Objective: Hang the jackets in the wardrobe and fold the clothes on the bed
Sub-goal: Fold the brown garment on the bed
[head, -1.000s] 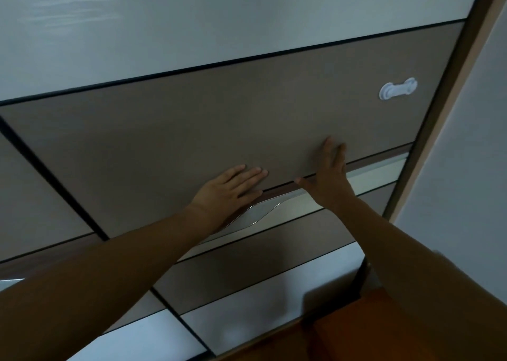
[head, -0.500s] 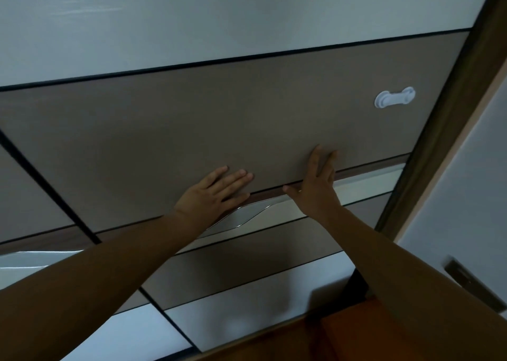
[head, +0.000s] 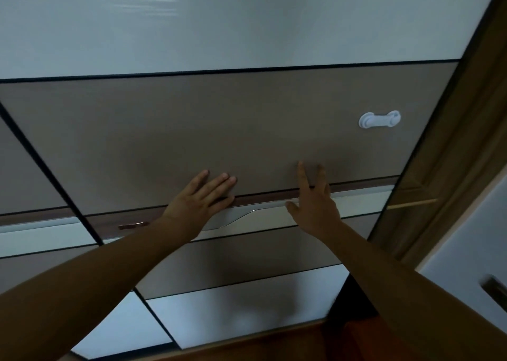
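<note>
A sliding wardrobe door (head: 247, 130) with brown and white panels fills the view. My left hand (head: 201, 198) lies flat on the brown panel, fingers straight, just above the silver handle strip (head: 247, 214). My right hand (head: 314, 201) presses flat on the same panel a little to the right, fingers spread. Neither hand holds anything. No jackets, clothes or bed are in view.
A white child-safety latch (head: 380, 119) sticks to the door near its right edge. The wooden wardrobe frame (head: 450, 152) runs along the right side. A second door panel (head: 24, 168) overlaps at the left. Orange-brown floor (head: 301, 341) shows at the bottom.
The view has shifted so the door and latch sit lower and more of the right frame shows. Both hands stay flat on the brown panel, close together.
</note>
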### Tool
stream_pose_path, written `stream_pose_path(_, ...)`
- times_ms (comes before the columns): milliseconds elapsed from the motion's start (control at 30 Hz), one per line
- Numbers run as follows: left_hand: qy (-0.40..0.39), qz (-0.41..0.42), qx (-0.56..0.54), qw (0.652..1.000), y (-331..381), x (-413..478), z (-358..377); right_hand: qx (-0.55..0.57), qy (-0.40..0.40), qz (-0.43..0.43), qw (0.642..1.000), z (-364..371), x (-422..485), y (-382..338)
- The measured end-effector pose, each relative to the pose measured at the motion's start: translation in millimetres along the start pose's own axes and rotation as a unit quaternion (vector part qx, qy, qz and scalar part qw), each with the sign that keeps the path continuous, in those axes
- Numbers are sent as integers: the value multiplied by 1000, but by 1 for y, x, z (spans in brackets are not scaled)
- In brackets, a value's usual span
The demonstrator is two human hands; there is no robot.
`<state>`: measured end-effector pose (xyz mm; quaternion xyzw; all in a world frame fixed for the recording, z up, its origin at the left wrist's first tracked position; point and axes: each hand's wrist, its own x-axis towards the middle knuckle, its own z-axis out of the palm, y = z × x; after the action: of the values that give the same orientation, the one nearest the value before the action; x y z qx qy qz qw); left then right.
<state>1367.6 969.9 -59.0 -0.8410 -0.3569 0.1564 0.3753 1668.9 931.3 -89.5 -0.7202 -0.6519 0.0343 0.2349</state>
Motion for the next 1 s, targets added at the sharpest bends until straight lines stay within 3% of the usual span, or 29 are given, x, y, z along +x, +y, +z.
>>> stream_pose_path(167,-36,-38,-37,998,-23,-53,25,-63,5,-29,998,10,-11,-52)
stream_pose_path(467,-85,-110,-106,985,-64,-132,60,-19,-3,-79,997,24,0,-140)
stream_pose_path(1000,-171,-225,-162,945,-113,-231,134,-12,-119,-147,982,61,4,-274)
